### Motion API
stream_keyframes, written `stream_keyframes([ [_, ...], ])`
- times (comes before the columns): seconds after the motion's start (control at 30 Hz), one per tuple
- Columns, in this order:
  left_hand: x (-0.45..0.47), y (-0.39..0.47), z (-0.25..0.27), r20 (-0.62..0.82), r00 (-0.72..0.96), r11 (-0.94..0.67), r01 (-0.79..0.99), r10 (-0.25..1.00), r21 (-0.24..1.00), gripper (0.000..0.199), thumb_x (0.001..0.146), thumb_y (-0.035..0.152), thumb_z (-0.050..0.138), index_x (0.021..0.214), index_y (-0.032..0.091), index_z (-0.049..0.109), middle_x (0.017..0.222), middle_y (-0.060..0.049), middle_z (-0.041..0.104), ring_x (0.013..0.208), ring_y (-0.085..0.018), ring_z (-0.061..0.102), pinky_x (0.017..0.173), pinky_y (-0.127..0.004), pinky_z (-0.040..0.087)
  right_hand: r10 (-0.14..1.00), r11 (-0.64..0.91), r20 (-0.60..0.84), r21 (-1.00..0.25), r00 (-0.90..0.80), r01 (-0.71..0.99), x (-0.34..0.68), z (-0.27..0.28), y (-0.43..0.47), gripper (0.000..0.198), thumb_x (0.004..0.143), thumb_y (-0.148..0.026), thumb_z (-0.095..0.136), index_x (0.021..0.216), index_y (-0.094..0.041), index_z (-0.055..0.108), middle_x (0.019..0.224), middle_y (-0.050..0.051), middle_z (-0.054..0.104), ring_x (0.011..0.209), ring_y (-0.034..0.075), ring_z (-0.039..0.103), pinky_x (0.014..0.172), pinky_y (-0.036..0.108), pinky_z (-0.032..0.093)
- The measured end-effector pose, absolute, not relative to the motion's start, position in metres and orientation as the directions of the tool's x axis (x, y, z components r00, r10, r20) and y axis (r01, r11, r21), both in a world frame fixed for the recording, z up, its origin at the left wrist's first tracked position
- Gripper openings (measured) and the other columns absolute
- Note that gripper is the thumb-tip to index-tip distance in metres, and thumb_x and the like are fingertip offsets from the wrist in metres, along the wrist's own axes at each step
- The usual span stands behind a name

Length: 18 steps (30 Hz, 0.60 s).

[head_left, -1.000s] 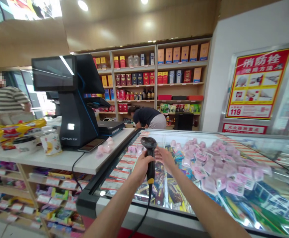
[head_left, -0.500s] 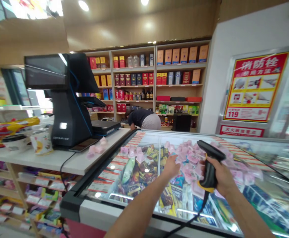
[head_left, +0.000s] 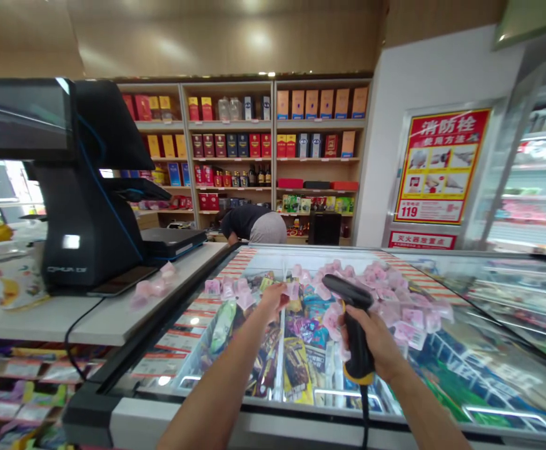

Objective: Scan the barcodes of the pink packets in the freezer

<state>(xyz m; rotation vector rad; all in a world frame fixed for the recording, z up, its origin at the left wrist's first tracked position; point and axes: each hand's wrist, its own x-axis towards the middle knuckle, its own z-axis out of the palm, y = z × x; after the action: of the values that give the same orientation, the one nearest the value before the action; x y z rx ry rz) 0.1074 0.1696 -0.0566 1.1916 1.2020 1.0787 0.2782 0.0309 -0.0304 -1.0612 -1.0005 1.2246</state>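
My right hand (head_left: 371,337) is wrapped around the handle of a black and yellow barcode scanner (head_left: 358,340); its cable hangs down toward the freezer's front edge. The scanner's head points left, over the freezer's glass top. My left hand (head_left: 273,300) reaches out with its fingertips closed on a small pink cup (head_left: 293,290). Many similar pink cups (head_left: 380,281) lie in a loose heap on the glass, beyond and right of the scanner. A smaller group of pink cups (head_left: 228,289) sits left of my left hand.
A chest freezer (head_left: 160,409) with packaged goods under its glass spans the front. Left stands a counter (head_left: 113,319) with a black checkout terminal (head_left: 89,206) and more pink cups (head_left: 155,284). A person (head_left: 256,224) bends over before the shelves (head_left: 273,125) behind.
The view has turned right. My left hand has moved left from the heap, now with a pink cup at its fingertips. My right hand still holds the scanner.
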Motion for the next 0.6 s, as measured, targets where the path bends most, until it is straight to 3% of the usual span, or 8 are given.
stream_keyframes([
  [0.13, 0.061, 0.167, -0.054, -0.153, 0.017, 0.154, -0.148, 0.988, 0.977, 0.03, 0.079, 0.03, 0.044, 0.105, 0.015, 0.048, 0.103, -0.006, 0.053, 0.085, -0.015, 0.054, 0.072, -0.035, 0.046, 1.0, -0.013, -0.012, -0.981, -0.006, -0.193, 0.252, -0.037, 0.024, 0.031, 0.067, -0.044, 0.05, 0.063, -0.013, 0.052, 0.044, -0.001, 0.052, 0.035, 0.008, 0.044, 0.035, 0.02, 0.037],
  [0.3, 0.039, 0.162, -0.06, -0.202, -0.011, 0.194, -0.234, 0.979, 0.953, 0.029, 0.079, 0.03, 0.044, 0.104, 0.015, 0.048, 0.102, -0.006, 0.053, 0.084, -0.014, 0.054, 0.07, -0.034, 0.046, 0.995, -0.089, -0.081, -0.986, -0.058, -0.143, 0.229, -0.037, 0.014, 0.03, 0.067, -0.042, 0.05, 0.058, -0.014, 0.049, 0.043, -0.002, 0.049, 0.034, 0.007, 0.042, 0.034, 0.021, 0.037],
  [0.6, 0.023, 0.168, -0.067, -0.171, -0.129, 0.163, -0.069, 0.977, 0.984, 0.031, 0.079, 0.03, 0.045, 0.105, 0.015, 0.048, 0.104, -0.006, 0.052, 0.087, -0.016, 0.053, 0.073, -0.036, 0.045, 0.987, -0.106, -0.102, -0.994, -0.123, -0.026, 0.223, -0.031, 0.011, 0.029, 0.069, -0.04, 0.047, 0.057, -0.013, 0.05, 0.039, -0.002, 0.047, 0.033, 0.007, 0.042, 0.035, 0.021, 0.037],
])
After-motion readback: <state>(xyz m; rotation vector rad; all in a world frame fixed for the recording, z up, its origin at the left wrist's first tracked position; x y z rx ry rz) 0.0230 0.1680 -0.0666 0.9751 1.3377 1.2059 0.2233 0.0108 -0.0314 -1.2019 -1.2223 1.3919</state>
